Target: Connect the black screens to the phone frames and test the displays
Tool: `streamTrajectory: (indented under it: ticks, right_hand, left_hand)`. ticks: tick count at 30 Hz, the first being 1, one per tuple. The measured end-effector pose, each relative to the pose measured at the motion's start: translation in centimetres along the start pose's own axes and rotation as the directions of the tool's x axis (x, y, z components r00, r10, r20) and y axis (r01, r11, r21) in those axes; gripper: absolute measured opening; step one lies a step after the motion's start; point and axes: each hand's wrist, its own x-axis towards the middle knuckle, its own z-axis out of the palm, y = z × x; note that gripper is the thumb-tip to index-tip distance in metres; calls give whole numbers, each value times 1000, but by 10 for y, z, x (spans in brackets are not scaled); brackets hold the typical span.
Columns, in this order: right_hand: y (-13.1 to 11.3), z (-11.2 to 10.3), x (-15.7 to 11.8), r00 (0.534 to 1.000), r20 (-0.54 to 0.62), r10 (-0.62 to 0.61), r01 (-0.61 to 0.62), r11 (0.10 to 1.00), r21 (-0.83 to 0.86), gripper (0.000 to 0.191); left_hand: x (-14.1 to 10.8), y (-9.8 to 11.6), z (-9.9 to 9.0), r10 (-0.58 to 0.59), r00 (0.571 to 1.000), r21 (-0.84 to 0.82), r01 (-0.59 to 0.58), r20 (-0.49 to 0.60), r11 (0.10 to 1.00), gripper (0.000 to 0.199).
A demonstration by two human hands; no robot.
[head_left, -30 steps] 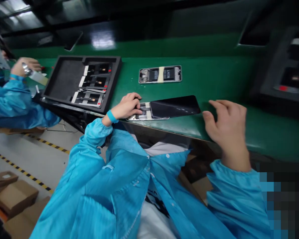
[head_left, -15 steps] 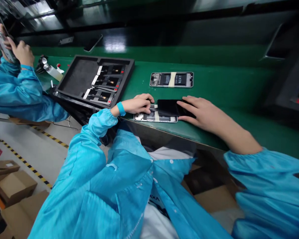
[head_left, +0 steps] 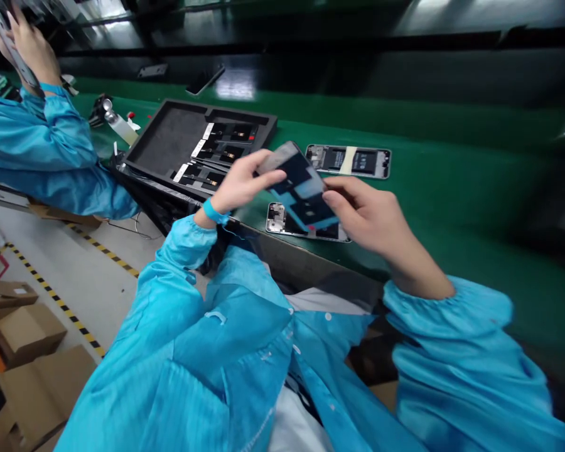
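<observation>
Between my two hands a phone screen panel (head_left: 306, 194) is held tilted above the bench, its back side with dark patches and pale film facing me. My left hand (head_left: 245, 181) pinches its upper left corner between thumb and fingers. On the panel's right edge, my right hand (head_left: 370, 213) has thumb and fingers closed. Under the panel, at the bench's front edge, lies an open phone body (head_left: 277, 216), partly hidden by the panel. Farther back rests another open phone body (head_left: 332, 160), with a strip of pale tape across its black battery.
Left of my hands a dark foam tray (head_left: 169, 125) holds several screen panels (head_left: 223, 152). A bottle (head_left: 121, 127) stands beyond it. At far left a co-worker's hands hold a phone part (head_left: 14, 50). Cardboard boxes (head_left: 31, 333) sit on the floor.
The screen panel has been lifted off the near phone body and turned so its back shows. My left hand has moved from the phone body onto the panel; my right hand keeps hold of it.
</observation>
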Motion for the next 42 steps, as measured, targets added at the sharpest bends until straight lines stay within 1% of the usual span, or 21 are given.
streamTrajectory:
  ticks: [2, 3, 5, 7, 8, 9, 10, 13, 14, 16, 19, 24, 27, 29, 32, 34, 36, 38, 40, 41, 42]
  right_hand:
    - [-2, 2, 3, 997, 3, 76, -76, 986, 148, 42]
    - [1, 1, 1, 992, -1, 125, -123, 974, 192, 45]
    - [13, -5, -8, 976, -11, 217, -209, 953, 218, 48]
    - [28, -12, -20, 959, -32, 281, -270, 943, 193, 51]
    - [35, -15, -25, 950, -45, 308, -296, 938, 180, 53]
    - [41, -18, -30, 941, -58, 333, -319, 932, 171, 55]
    - [46, -21, -34, 933, -69, 354, -339, 926, 166, 58]
    - [55, -27, -41, 914, -99, 394, -378, 914, 149, 63]
    - [57, -28, -43, 909, -111, 401, -385, 912, 141, 64]
    - [61, -32, -47, 901, -137, 412, -397, 909, 123, 64]
    - [73, -41, -57, 882, -190, 431, -417, 902, 112, 65]
    - [114, -63, -81, 823, -336, 459, -446, 887, 120, 75]
    - [139, -80, -94, 742, -472, 476, -473, 870, 135, 99]
    - [149, -90, -101, 701, -531, 477, -477, 866, 148, 105]
    - [153, -102, -109, 711, -549, 439, -437, 888, 145, 93]
    - [150, -108, -113, 707, -600, 375, -385, 915, 118, 84]
    - [145, -118, -118, 661, -694, 285, -329, 941, 73, 74]
    - [138, -136, -123, 597, -778, 197, -316, 949, -2, 53]
    - [133, -166, -129, 519, -840, 160, -441, 892, -102, 33]
    - [132, -184, -132, 492, -859, 144, -547, 818, -176, 28]
    - [131, -204, -135, 490, -859, 151, -660, 708, -252, 28]
  left_hand:
    - [-6, -12, -46, -149, 973, -39, 144, -175, 989, 52]
    - [-11, -20, -70, -244, 938, -89, 228, -247, 969, 49]
    - [-25, -34, -111, -418, 838, -166, 384, -351, 908, 41]
    - [-40, -45, -139, -541, 715, -147, 537, -443, 831, 34]
    - [-45, -49, -148, -562, 667, -83, 606, -489, 791, 34]
    - [-49, -51, -153, -551, 647, 28, 661, -527, 750, 36]
    - [-52, -53, -157, -518, 661, 176, 693, -543, 699, 39]
    - [-48, -56, -159, -442, 785, 609, 617, -434, 499, 49]
    - [-45, -57, -159, -453, 800, 679, 585, -392, 445, 52]
    - [-39, -58, -155, -494, 785, 709, 585, -374, 395, 58]
    - [-37, -58, -140, -490, 773, 681, 611, -402, 405, 62]
    - [-53, -58, -110, -296, 853, 725, 521, -429, 450, 51]
    - [-53, -64, -113, -274, 869, 689, 494, -413, 531, 51]
    - [-46, -72, -124, -272, 895, 662, 445, -354, 603, 59]
    - [-32, -83, -140, -234, 938, 637, 346, -256, 689, 65]
    - [-27, -86, -146, -226, 953, 648, 303, -202, 699, 64]
    - [-28, -81, -146, -221, 961, 683, 273, -164, 678, 64]
    - [-33, -73, -146, -198, 968, 718, 246, -152, 651, 65]
    - [-38, -66, -150, -197, 969, 747, 239, -146, 621, 67]
    - [-40, -66, -156, -202, 970, 772, 232, -136, 592, 65]
    - [-40, -67, -163, -206, 971, 791, 217, -117, 572, 63]
